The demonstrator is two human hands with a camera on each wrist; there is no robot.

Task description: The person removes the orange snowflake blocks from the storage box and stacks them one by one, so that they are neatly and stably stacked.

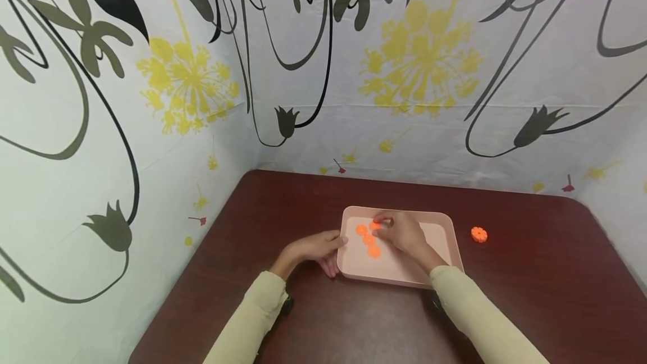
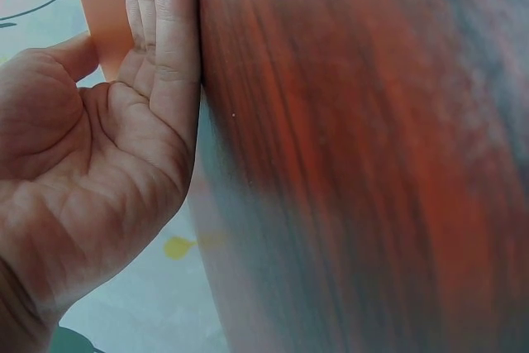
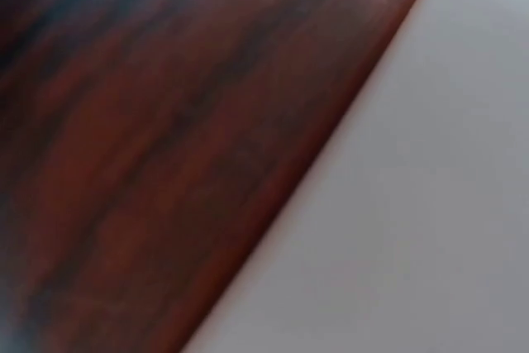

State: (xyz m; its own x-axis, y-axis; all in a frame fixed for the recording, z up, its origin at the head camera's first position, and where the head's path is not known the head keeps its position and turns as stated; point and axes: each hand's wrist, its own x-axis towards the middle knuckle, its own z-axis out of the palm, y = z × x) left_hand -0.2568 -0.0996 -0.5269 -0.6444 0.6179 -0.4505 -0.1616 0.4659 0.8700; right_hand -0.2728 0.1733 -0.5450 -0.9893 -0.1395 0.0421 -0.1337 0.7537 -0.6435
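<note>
Pale sleeves (image 1: 247, 319) reach in from seven and five o'clock. Only the left wrist view bares the palm of the left hand (image 2: 91, 142), which grips the tray (image 1: 437, 233) at its nine o'clock edge. Only the head view shows the right hand (image 1: 402, 234), finger and thumb curled round an orange piece (image 1: 374, 225) towards the tray's ten o'clock.

A shallow pink tray (image 1: 394, 269) with rounded corners is lying flat, its left edge resting in the left hand's (image 1: 315, 245) grip. Inside, small flat orange pieces (image 1: 373, 251) are forming a loose cluster just left of the right hand (image 1: 406, 233), three lying free of it. Another orange piece (image 1: 374, 224) is sitting between that hand's thumb and fingertips. An orange scalloped disc (image 1: 478, 234) is lying apart, outside the tray, to the right of the right hand.
</note>
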